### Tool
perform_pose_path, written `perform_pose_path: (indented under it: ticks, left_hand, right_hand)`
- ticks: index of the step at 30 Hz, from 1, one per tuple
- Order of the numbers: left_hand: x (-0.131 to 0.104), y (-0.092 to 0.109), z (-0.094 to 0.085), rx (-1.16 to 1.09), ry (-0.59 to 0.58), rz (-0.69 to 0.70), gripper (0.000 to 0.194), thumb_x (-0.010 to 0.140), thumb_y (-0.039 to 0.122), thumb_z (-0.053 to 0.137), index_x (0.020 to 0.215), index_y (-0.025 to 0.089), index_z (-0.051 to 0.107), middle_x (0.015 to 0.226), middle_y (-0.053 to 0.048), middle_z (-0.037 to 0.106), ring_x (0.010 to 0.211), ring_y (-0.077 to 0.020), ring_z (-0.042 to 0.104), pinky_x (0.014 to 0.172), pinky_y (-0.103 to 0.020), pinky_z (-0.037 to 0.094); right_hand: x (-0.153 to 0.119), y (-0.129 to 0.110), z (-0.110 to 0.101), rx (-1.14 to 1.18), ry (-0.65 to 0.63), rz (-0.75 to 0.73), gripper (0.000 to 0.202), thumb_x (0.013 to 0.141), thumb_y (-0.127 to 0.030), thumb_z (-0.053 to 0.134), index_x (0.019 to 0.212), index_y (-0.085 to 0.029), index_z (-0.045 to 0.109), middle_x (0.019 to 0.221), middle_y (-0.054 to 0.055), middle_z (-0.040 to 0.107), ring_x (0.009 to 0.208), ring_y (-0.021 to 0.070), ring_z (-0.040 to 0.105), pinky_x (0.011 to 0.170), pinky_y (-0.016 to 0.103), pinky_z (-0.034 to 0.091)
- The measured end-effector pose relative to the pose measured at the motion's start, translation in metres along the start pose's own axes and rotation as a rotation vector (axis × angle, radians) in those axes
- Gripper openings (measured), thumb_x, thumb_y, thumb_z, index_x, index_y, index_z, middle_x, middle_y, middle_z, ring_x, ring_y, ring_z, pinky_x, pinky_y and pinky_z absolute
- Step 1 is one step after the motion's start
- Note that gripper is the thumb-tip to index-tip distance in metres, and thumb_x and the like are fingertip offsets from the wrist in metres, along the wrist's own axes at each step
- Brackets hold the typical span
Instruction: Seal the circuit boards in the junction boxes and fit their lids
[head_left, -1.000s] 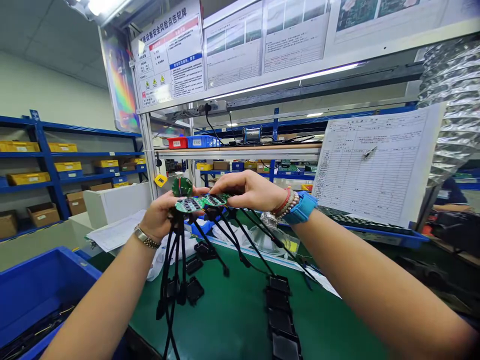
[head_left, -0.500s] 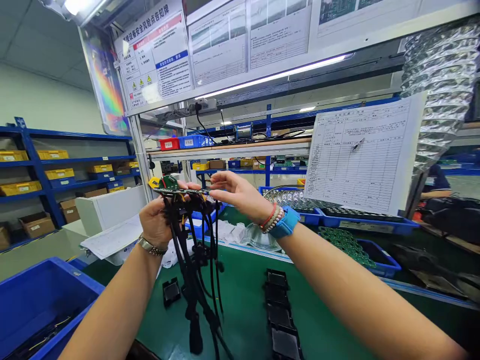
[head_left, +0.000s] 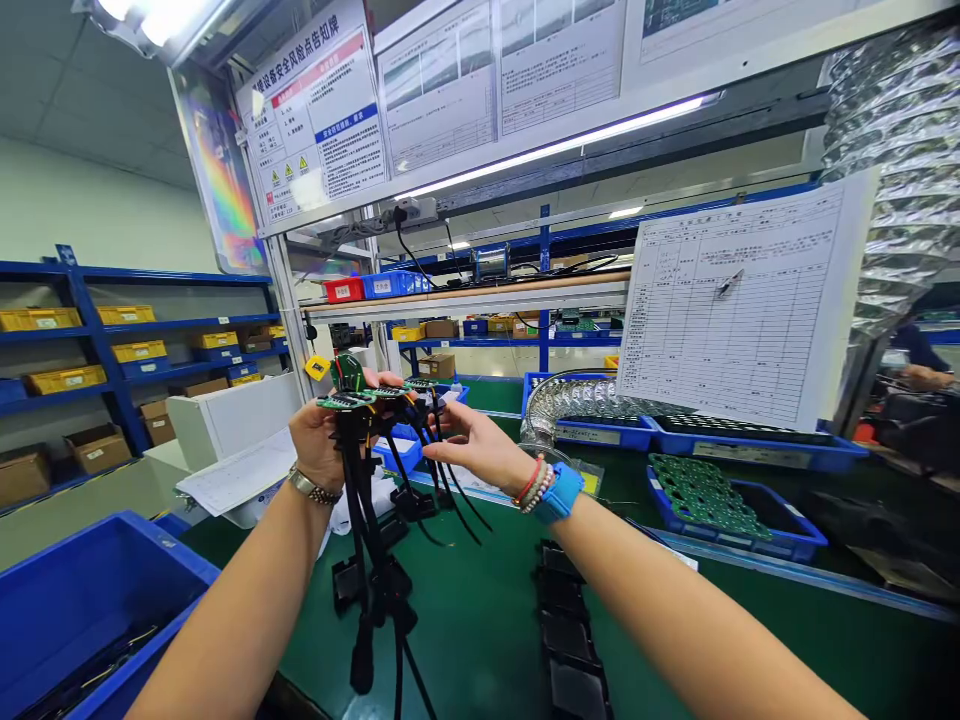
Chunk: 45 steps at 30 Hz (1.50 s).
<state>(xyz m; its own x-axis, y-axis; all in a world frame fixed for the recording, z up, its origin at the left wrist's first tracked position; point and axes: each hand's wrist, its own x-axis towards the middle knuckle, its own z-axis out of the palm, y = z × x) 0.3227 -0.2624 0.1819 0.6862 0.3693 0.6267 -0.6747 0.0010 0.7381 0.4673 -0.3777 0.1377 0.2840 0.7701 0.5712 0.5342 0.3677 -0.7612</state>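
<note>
My left hand [head_left: 319, 440] is closed round a bunch of green circuit boards [head_left: 349, 400] with black cables [head_left: 360, 520] hanging down over the mat. On the right side of the bunch, my right hand [head_left: 476, 440] has its thumb and fingers closed round a board and its cables [head_left: 435, 435]. Just above the boards is a yellow-edged piece [head_left: 317, 368]. Below the hands, a black square part [head_left: 347, 583] lies on the green mat [head_left: 472, 600], partly behind the cables.
A row of black square parts [head_left: 574, 640] lies right of centre. A blue bin [head_left: 97, 580] stands at the left. Farther right, a blue tray [head_left: 799, 540] holds green boards [head_left: 709, 495]. A silver duct [head_left: 577, 400] lies behind; a person's arm [head_left: 926, 375] shows far right.
The boards have spread apart, and the cables at my right hand now swing out to the right. My right hand has moved slightly lower. The view has shifted a little.
</note>
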Motion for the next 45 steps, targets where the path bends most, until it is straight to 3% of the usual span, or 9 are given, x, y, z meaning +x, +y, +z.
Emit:
perform_pose_path:
  ticks: [4, 8, 16, 20, 23, 27, 34, 41, 45]
  left_hand:
    - [0.002, -0.002, -0.005, -0.052, -0.018, -0.025, 0.024, 0.057, 0.035, 0.059, 0.075, 0.019, 0.059, 0.088, -0.006, 0.064, 0.089, -0.0262, 0.061, 0.078, -0.039, 0.052]
    - [0.006, -0.006, -0.013, -0.125, 0.014, 0.040, 0.026, 0.054, 0.034, 0.059, 0.074, 0.018, 0.059, 0.084, -0.007, 0.064, 0.089, -0.0279, 0.061, 0.077, -0.042, 0.053]
    - [0.006, -0.009, -0.013, -0.174, -0.063, -0.024, 0.031, 0.051, 0.035, 0.059, 0.075, 0.016, 0.057, 0.084, -0.008, 0.062, 0.087, -0.0303, 0.062, 0.078, -0.044, 0.052]
    - [0.006, -0.010, -0.019, -0.160, -0.038, 0.047, 0.033, 0.051, 0.036, 0.060, 0.077, 0.015, 0.058, 0.085, -0.008, 0.061, 0.085, -0.0272, 0.061, 0.080, -0.042, 0.051]
    - [0.006, -0.009, -0.021, -0.161, 0.023, 0.089, 0.031, 0.051, 0.034, 0.060, 0.076, 0.015, 0.058, 0.084, -0.008, 0.061, 0.083, -0.0254, 0.062, 0.080, -0.041, 0.052]
    - [0.006, -0.009, -0.014, -0.177, 0.002, 0.036, 0.029, 0.051, 0.035, 0.061, 0.073, 0.016, 0.057, 0.082, -0.007, 0.061, 0.082, -0.0256, 0.062, 0.078, -0.041, 0.052]
    - [0.005, -0.007, -0.014, -0.181, 0.022, 0.029, 0.026, 0.053, 0.033, 0.062, 0.072, 0.016, 0.057, 0.080, -0.007, 0.061, 0.079, -0.0232, 0.062, 0.077, -0.039, 0.053]
    - [0.003, -0.009, -0.014, -0.083, -0.025, 0.112, 0.028, 0.057, 0.038, 0.059, 0.075, 0.016, 0.060, 0.087, -0.009, 0.062, 0.084, -0.0286, 0.062, 0.075, -0.043, 0.052]
    - [0.001, -0.017, -0.006, -0.024, -0.074, 0.148, 0.025, 0.062, 0.033, 0.055, 0.078, 0.015, 0.060, 0.092, -0.009, 0.061, 0.090, -0.0309, 0.061, 0.078, -0.045, 0.050]
  right_hand:
    - [-0.002, 0.004, -0.002, -0.177, 0.209, -0.041, 0.010, 0.064, -0.018, 0.057, 0.066, -0.018, 0.047, 0.065, -0.003, 0.048, 0.064, 0.0119, 0.047, 0.062, 0.026, 0.041]
    - [-0.008, 0.005, -0.001, 0.062, 0.043, 0.170, 0.015, 0.062, -0.016, 0.047, 0.076, -0.019, 0.047, 0.058, -0.006, 0.045, 0.046, 0.0091, 0.042, 0.046, 0.024, 0.038]
    - [-0.001, 0.019, 0.003, -0.383, 0.314, -0.034, 0.029, 0.070, -0.025, 0.060, 0.098, -0.019, 0.053, 0.084, 0.001, 0.049, 0.068, 0.0130, 0.045, 0.059, 0.026, 0.038]
    - [0.001, 0.022, -0.007, -0.439, 0.243, 0.012, 0.015, 0.075, -0.025, 0.053, 0.062, -0.017, 0.054, 0.068, 0.000, 0.048, 0.066, 0.0138, 0.045, 0.060, 0.026, 0.036]
    - [-0.001, 0.019, -0.010, -0.381, 0.201, 0.071, 0.023, 0.078, -0.026, 0.048, 0.056, -0.018, 0.047, 0.056, -0.003, 0.044, 0.058, 0.0122, 0.042, 0.057, 0.026, 0.035]
    - [-0.001, 0.016, -0.004, -0.194, 0.133, -0.016, 0.015, 0.072, -0.024, 0.053, 0.085, -0.017, 0.056, 0.084, 0.000, 0.056, 0.071, 0.0122, 0.047, 0.067, 0.026, 0.038]
    - [-0.007, 0.006, 0.002, 0.066, -0.088, 0.139, 0.028, 0.078, -0.042, 0.045, 0.071, -0.016, 0.054, 0.069, -0.001, 0.053, 0.063, 0.0112, 0.046, 0.061, 0.025, 0.037]
    - [-0.015, -0.005, 0.013, -0.226, 0.309, 0.032, 0.020, 0.075, -0.027, 0.049, 0.060, -0.020, 0.038, 0.059, -0.003, 0.043, 0.057, 0.0113, 0.040, 0.055, 0.025, 0.034]
    - [-0.025, -0.015, 0.033, 0.134, 0.119, 0.154, 0.010, 0.074, -0.024, 0.049, 0.067, -0.019, 0.044, 0.063, -0.002, 0.052, 0.060, 0.0116, 0.047, 0.058, 0.025, 0.039]
